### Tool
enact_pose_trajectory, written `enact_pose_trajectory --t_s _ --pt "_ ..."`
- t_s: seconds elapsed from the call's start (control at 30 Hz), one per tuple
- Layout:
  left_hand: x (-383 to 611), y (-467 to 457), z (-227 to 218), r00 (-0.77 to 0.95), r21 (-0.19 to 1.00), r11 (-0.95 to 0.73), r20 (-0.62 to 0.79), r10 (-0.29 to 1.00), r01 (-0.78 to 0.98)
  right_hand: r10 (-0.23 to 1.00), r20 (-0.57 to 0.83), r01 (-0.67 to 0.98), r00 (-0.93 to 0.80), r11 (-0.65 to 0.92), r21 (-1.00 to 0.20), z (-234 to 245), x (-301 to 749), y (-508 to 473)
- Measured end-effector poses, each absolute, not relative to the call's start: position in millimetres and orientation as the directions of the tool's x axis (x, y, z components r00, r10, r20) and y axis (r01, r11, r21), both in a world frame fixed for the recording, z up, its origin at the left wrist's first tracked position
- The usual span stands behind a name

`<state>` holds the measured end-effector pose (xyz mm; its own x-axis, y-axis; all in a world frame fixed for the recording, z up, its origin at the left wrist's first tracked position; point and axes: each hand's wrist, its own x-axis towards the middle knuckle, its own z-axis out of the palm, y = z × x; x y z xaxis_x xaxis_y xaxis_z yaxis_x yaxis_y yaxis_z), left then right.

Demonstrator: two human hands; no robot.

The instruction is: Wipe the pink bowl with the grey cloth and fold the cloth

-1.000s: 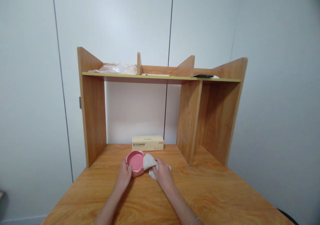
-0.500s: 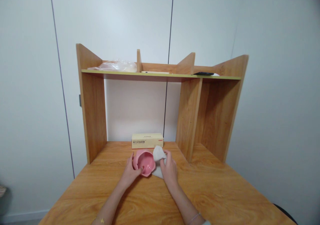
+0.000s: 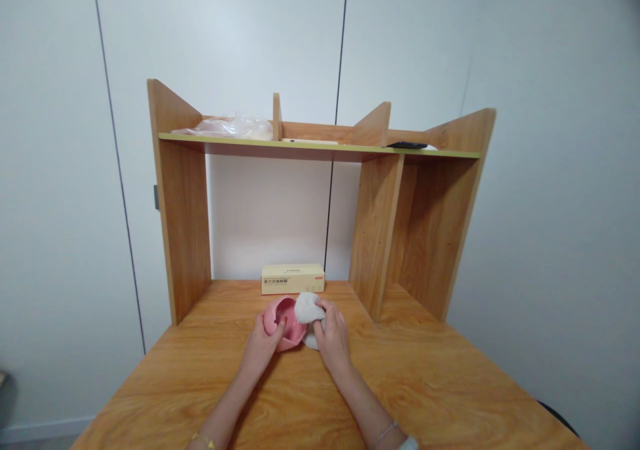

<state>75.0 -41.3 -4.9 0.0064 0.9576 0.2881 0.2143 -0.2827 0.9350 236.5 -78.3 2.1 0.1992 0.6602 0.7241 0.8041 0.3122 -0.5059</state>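
A pink bowl (image 3: 294,333) with a wavy rim is tipped so that its inside faces me, just above or on the desk. My left hand (image 3: 264,343) grips its left side, the thumb inside the rim and the other fingers behind, out of sight. My right hand (image 3: 332,337) is closed on a light grey cloth (image 3: 308,307), bunched at the bowl's right rim and partly covering it. Another part of the cloth hangs below the right fingers. A bit of pink shows just beyond the right hand's knuckles; what it belongs to is hidden.
Behind the hands, a long cream box (image 3: 293,280) with printed characters stands against the wall. A wooden shelf unit (image 3: 320,149) rises from the desk (image 3: 300,410); on it lie a clear plastic bag (image 3: 230,127) and a flat dark object (image 3: 407,145).
My right hand has brought the cloth left, over the bowl's right rim. The bowl has turned slightly within my left hand. The whole view has shifted a little.
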Motion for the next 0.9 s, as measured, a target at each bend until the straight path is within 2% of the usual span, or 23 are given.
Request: enact_pose_trajectory --t_s 0.2,0.3,0.43,0.53,0.63,0.7,0.8,0.9 --pt "71.8 -43.1 0.9 -0.061 0.903 -0.269 0.305 0.95 0.336 0.795 0.606 0.842 -0.033 0.348 -0.412 0.4 224.5 -76.2" --pt "72.1 -44.7 2.4 -0.061 0.889 -0.258 0.302 0.952 0.377 0.809 0.586 0.841 -0.047 0.349 -0.414 0.1 221.2 -76.2" --pt "73.7 -47.1 2.5 -0.015 0.838 -0.308 0.352 0.936 0.451 0.831 0.555 0.822 0.034 0.293 -0.489 -2.3 220.2 -74.1" --pt "75.9 -51.9 4.5 0.026 0.789 -0.346 0.387 0.922 0.508 0.839 0.511 0.818 0.188 0.154 -0.554 -6.1 218.3 -71.2" --pt "78.9 -59.0 8.7 0.069 0.722 -0.371 0.411 0.909 0.584 0.835 0.438 0.847 0.332 -0.06 -0.529 -7.5 215.6 -69.8" --pt "81.6 -64.2 12.3 0.121 0.655 -0.399 0.427 0.896 0.641 0.853 0.368 0.852 0.37 -0.154 -0.501 -6.3 214.6 -69.5" --pt "86.6 -70.8 18.0 0.217 0.547 -0.441 0.425 0.879 0.712 0.892 0.265 0.843 0.367 -0.199 -0.499 -2.6 215.2 -68.2" --pt "90.6 -74.1 22.9 0.243 0.486 -0.425 0.394 0.886 0.764 0.886 0.265 0.836 0.381 -0.207 -0.508 2.1 217.8 -66.9"
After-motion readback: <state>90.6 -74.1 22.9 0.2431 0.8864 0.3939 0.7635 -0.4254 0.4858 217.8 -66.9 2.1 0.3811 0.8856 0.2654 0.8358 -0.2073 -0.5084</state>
